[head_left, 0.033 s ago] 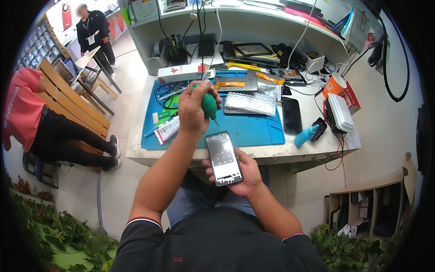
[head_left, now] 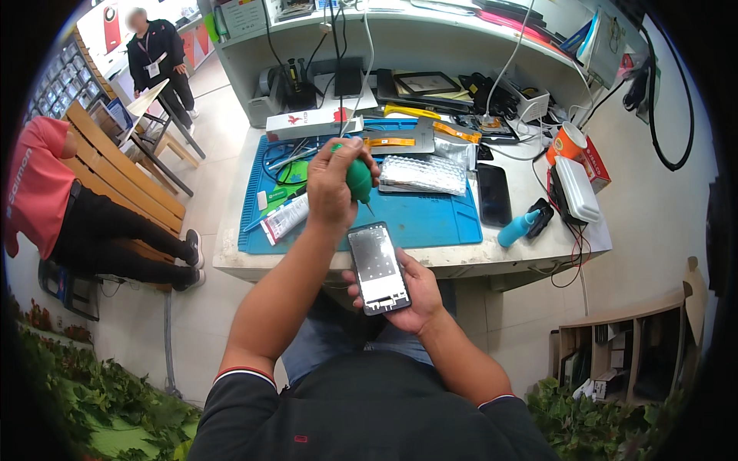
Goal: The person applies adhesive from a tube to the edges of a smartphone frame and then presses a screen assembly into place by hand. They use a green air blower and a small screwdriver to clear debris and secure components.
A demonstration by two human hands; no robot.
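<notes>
My left hand [head_left: 330,194] is closed round a green rubber air blower [head_left: 359,181], its thin nozzle pointing down toward a phone frame [head_left: 377,267]. A small gap separates the nozzle tip from the frame's top edge. The frame is dark-edged, with a bright, shiny metal inner face turned up and cut-outs near its lower end. Cradling it from below and the right side is my right hand [head_left: 419,296], fingers wrapped round its edges in front of the bench. Close to my left wrist, a white tube [head_left: 283,221] lies on a blue work mat [head_left: 407,223].
On the mat lies a bubble-wrap packet [head_left: 423,177]. Farther right are a black phone [head_left: 493,196], a light-blue bottle [head_left: 519,229], an orange cup [head_left: 566,144] and loose cables. A white box [head_left: 311,123] stands behind. Two people are at the left, one near a wooden bench [head_left: 115,169].
My left hand and the blower have shifted very slightly to the right. The phone frame and my right hand look nearly unchanged.
</notes>
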